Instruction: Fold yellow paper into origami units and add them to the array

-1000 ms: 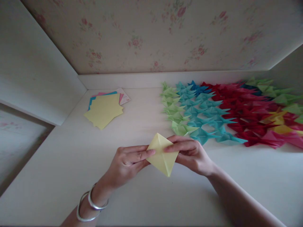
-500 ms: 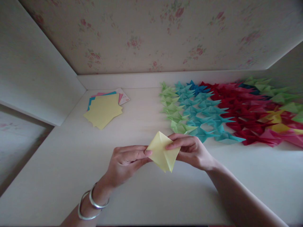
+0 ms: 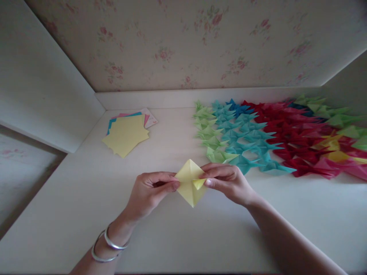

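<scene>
A yellow sheet of origami paper (image 3: 187, 183), folded into a diamond with creases down its middle, is held between my two hands above the table. My left hand (image 3: 153, 189) pinches its left corner between thumb and fingers. At the right corner my right hand (image 3: 226, 181) grips the paper, with the thumb in front and the fingers mostly behind. A small flap near the right thumb is folded over toward the middle. Two silver bangles circle my left wrist.
Yellow, blue and pink paper sheets (image 3: 126, 133) lie in a fanned stack at the back left. Rows of folded paper cranes (image 3: 243, 133) in green, blue, red and yellow cover the white table's (image 3: 183, 244) back right. A floral-papered wall (image 3: 172, 46) rises behind.
The right thumb has come round to the front, at the right corner, where a small flap now folds inward. The diamond has shifted slightly left and its bottom now comes to one point.
</scene>
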Demonstrator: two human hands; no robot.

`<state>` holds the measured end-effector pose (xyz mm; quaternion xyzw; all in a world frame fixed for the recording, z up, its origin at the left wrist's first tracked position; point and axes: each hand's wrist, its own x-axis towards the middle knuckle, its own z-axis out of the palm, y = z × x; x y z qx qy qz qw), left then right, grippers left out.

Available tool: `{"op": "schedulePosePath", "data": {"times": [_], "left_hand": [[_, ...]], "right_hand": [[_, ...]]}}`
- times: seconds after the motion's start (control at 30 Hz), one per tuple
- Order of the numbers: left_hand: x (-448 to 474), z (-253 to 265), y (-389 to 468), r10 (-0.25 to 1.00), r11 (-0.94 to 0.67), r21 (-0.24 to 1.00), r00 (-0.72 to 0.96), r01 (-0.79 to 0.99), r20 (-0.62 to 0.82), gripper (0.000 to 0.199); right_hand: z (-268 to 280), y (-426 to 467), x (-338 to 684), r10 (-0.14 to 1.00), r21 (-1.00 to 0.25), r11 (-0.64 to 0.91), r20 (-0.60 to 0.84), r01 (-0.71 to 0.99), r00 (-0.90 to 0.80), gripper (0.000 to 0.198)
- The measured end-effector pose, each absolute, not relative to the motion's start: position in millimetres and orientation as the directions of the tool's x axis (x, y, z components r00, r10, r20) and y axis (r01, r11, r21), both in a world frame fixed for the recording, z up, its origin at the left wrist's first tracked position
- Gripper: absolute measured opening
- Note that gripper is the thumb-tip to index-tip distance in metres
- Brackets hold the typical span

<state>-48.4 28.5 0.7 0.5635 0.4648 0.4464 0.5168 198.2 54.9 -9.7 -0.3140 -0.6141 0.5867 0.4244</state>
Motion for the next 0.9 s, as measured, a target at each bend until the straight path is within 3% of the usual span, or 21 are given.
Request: {"op": "schedulePosePath", "data": {"times": [0.27, 0.6, 0.9], "left_hand": [[-39, 1, 27, 0.98, 0.04, 0.999, 0.196, -0.01, -0.037, 0.012], [-32, -2, 25, 0.953, -0.02, 0.947, 0.292, 0.321, -0.079, 0.029], [-26, -2, 26, 0.899, -0.068, 0.977, 0.436, 0.201, -0.028, 0.024]], "right_hand": [[-11, 41, 179, 0.946, -0.995, 0.097, 0.099, -0.024, -0.308, 0.019], [-18, 39, 172, 0.952, -0.985, 0.136, 0.099, 0.11, -0.288, 0.02], [-18, 37, 169, 0.956, -0.988, 0.132, 0.105, 0.08, -0.274, 0.018]]}}
